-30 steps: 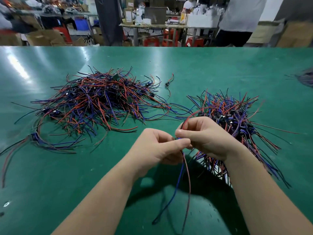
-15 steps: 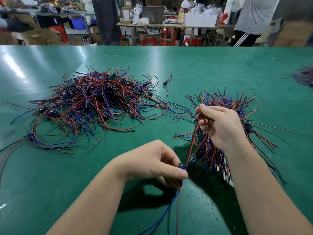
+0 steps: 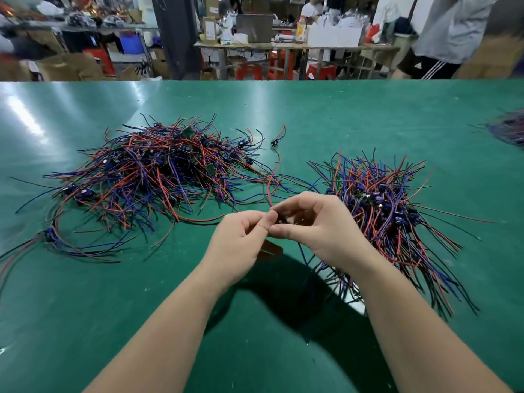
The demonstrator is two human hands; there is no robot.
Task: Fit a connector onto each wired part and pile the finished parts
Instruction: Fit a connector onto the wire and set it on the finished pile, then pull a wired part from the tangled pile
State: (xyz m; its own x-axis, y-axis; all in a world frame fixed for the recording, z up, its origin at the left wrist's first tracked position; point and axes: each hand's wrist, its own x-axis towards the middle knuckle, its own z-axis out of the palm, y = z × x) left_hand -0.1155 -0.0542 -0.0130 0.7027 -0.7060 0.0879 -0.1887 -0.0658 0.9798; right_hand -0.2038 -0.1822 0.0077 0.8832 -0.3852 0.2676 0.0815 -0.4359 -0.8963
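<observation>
Your left hand [image 3: 241,242] and right hand [image 3: 323,228] meet fingertip to fingertip mid-frame, above the table [image 3: 85,307]. Each pinches the same small dark part [image 3: 280,218] between thumb and forefinger. Your fingers hide most of it, and the other fingers curl loosely. A red wire [image 3: 271,182] runs up from the pinch, and a blue wire [image 3: 302,252] drops below your right hand.

Right of centre, just behind your right hand, lies the right pile [image 3: 380,199] of wired parts, with your wrist covering its near edge. Left of centre spreads the wider left pile [image 3: 158,168], its nearest wires reaching almost to your left hand. Between them, farther up, a loose piece [image 3: 274,143] lies alone. A third pile [image 3: 510,129] sits at the right edge.

Beyond the table, upper right, a person [image 3: 450,29] stands near benches [image 3: 283,46].
</observation>
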